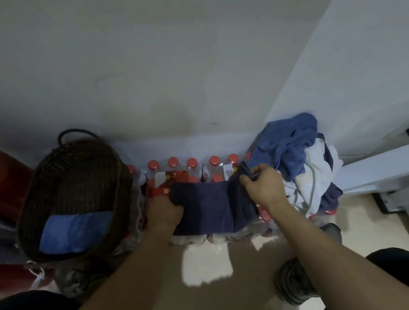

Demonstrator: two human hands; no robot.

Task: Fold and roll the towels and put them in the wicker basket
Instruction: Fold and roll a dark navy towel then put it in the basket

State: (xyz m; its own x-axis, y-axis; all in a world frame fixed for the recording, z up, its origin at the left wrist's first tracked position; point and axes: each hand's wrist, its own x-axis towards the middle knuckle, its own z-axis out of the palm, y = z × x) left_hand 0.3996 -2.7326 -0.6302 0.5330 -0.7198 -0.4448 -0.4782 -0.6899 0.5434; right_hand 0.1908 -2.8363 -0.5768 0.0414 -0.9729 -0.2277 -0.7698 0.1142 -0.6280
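Left hand [166,210]: clamped on the left edge of the navy towel [204,206].
Right hand [262,185]: pinching the towel's right edge, folded over.
Navy towel: spread on shrink-wrapped bottles [184,167].
Wicker basket [71,174]: left, holding a rolled blue towel [75,230].
Towel pile [298,155]: right, against the wall.

Two bare forearms reach up from the bottom of the frame toward its centre. The left hand [165,210], left of centre, is curled into a fist, knuckles up, gripping cloth. The right hand [264,185], right of centre, pinches a cloth edge between thumb and fingers, wrist slightly bent. Dark-clad knees fill both lower corners.
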